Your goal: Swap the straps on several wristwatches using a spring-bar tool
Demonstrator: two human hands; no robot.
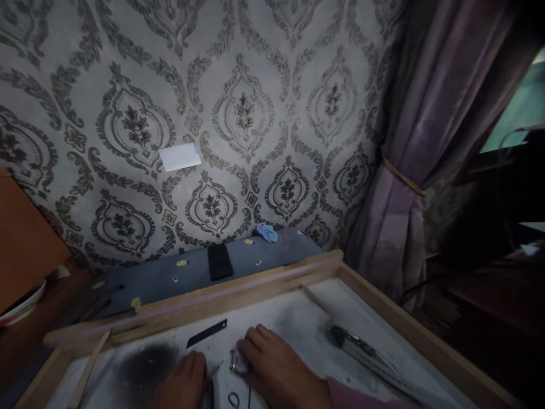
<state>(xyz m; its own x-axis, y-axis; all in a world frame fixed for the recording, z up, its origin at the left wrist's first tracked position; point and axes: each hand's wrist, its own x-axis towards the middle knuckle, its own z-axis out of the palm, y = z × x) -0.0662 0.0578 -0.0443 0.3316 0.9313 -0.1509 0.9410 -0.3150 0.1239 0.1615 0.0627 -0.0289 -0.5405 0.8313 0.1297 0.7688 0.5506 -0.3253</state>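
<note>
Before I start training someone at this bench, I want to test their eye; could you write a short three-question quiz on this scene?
1. Which hand has its fingers on the round metal piece?
2. True or false: the flat black strip lies outside the wooden frame.
3. The crumpled item beyond the frame is: A) red, B) blue, C) yellow?

Key: 1. The right hand. 2. False. 3. B.

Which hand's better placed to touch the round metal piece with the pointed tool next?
Left hand, probably: it seemingly holds the pointed tool, aimed toward the metal piece touching the right hand.
</note>
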